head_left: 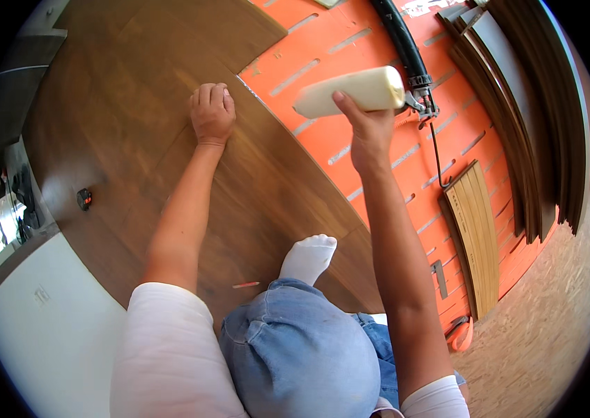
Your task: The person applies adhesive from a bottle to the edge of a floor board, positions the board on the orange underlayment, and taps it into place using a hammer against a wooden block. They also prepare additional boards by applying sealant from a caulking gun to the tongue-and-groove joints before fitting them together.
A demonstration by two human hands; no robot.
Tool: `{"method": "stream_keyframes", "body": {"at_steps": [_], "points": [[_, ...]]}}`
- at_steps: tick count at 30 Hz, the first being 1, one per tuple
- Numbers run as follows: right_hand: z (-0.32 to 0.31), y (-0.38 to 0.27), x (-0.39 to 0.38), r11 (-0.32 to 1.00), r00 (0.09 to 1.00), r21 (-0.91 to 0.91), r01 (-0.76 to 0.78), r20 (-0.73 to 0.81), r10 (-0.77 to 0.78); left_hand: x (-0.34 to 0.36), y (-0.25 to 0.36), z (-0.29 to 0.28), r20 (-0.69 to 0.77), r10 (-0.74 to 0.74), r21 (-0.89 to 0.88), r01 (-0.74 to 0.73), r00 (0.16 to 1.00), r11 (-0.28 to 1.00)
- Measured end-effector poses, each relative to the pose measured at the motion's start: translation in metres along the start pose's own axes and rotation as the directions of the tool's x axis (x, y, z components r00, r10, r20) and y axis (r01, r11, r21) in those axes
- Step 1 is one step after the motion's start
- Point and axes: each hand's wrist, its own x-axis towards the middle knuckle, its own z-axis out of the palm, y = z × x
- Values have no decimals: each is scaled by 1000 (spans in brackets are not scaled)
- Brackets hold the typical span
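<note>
My right hand (370, 132) is raised over the orange underlay, its fingers wrapped round a pale cream block (350, 93) with the thumb along its near side. The block is slightly blurred and hides part of the underlay. My left hand (212, 115) leans on the brown wood-plank floor (169, 150), closed into a fist, with nothing showing in it. Between the two hands runs the edge of the laid planks, where the orange underlay (330, 143) begins. Just past the block lies a black caulking gun (406, 45), its trigger end and thin rod pointing toward me.
Brown planks (511, 104) are stacked at the right. A cut plank (474, 237) lies on the underlay, near a metal square (440, 279) and an orange-handled tool (462, 334). A tape measure (84, 200) and red pencil (245, 285) rest on the floor. Bare chipboard (539, 306) shows lower right.
</note>
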Motion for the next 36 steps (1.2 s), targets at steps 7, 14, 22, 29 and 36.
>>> {"method": "stream_keyframes", "body": {"at_steps": [7,14,22,29,36], "points": [[44,41,20,990,998,127,-63,-22,67,-2,-4,-1,15,-20,-38,21,1000,999],[53,53,20,990,997,127,-65,-43,71,-1,-5,1,11,-17,-61,18,1000,998],[50,49,10,985,995,161,-68,-56,78,0,-4,0,21,-24,-65,26,999,998],[42,50,2,987,989,130,-99,-96,112,0,-3,-2,30,-34,-87,37,999,996],[-18,32,-42,984,962,116,-133,-223,157,5,0,-1,61,-7,-61,11,998,998]]}}
